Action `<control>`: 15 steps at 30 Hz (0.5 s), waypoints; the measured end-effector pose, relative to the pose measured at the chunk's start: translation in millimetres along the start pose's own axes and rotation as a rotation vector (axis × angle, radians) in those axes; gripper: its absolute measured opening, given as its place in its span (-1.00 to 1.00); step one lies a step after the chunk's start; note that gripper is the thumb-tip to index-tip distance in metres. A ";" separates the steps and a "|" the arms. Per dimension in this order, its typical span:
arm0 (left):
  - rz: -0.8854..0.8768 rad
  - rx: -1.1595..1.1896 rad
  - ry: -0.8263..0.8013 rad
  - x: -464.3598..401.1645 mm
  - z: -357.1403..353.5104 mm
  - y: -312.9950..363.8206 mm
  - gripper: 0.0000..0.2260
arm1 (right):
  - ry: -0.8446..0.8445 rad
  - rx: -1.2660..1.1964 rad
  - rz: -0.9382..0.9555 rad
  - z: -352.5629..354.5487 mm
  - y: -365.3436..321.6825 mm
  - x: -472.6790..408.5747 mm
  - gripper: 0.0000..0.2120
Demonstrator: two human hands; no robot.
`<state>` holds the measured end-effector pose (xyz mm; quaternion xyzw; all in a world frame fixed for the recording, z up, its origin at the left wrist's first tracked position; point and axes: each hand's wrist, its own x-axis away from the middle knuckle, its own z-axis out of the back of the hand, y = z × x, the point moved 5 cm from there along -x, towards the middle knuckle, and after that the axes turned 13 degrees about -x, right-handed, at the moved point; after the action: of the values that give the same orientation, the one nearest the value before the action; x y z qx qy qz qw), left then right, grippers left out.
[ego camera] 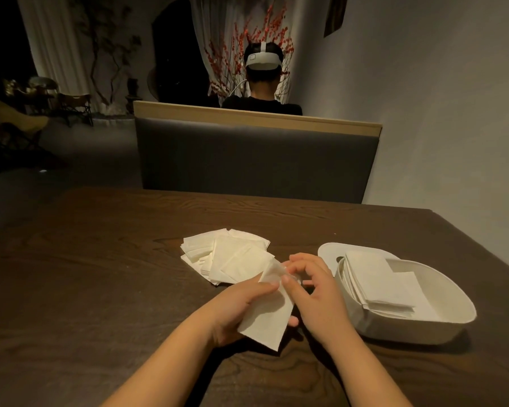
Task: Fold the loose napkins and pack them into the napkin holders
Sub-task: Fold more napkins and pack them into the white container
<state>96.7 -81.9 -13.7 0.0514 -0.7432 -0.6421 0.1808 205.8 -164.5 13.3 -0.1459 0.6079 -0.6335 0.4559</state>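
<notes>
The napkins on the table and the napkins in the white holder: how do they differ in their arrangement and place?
The loose napkins lie fanned out and overlapping at different angles, directly on the table. The packed napkins form a neat stack with aligned edges, leaning inside the holder. The loose napkins lie left of the hands; the packed napkins lie right of them. Both are white, flat, folded paper.

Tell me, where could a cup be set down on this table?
Bare wood lies left of the loose napkin pile and along the table far edge. It is crowded between the pile, both hands and the napkin holder.
</notes>
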 end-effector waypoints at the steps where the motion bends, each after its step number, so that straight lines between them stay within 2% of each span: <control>1: -0.002 0.000 -0.016 0.5 -0.5 0.3 -0.47 | 0.007 0.020 0.004 1.0 0.9 -0.6 -0.79; 7: 0.034 0.026 -0.030 3.3 -1.9 2.2 -0.48 | 0.026 0.068 0.001 1.8 3.6 -4.7 -0.85; 11: 0.050 0.030 -0.033 5.7 -2.0 2.1 -0.58 | 0.014 0.076 0.015 0.2 3.8 -2.8 -0.79; 13: 0.040 0.034 0.026 6.2 -2.4 4.2 -0.61 | -0.068 0.106 -0.037 -3.2 4.8 -1.8 -0.75; 15: 0.029 0.061 0.137 4.4 -4.5 8.6 -0.63 | -0.068 0.080 -0.091 -3.2 2.2 -1.3 -0.67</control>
<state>95.5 -86.1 -4.0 0.0900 -0.7490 -0.6114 0.2390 205.0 -161.1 11.2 -0.1764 0.5591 -0.6722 0.4522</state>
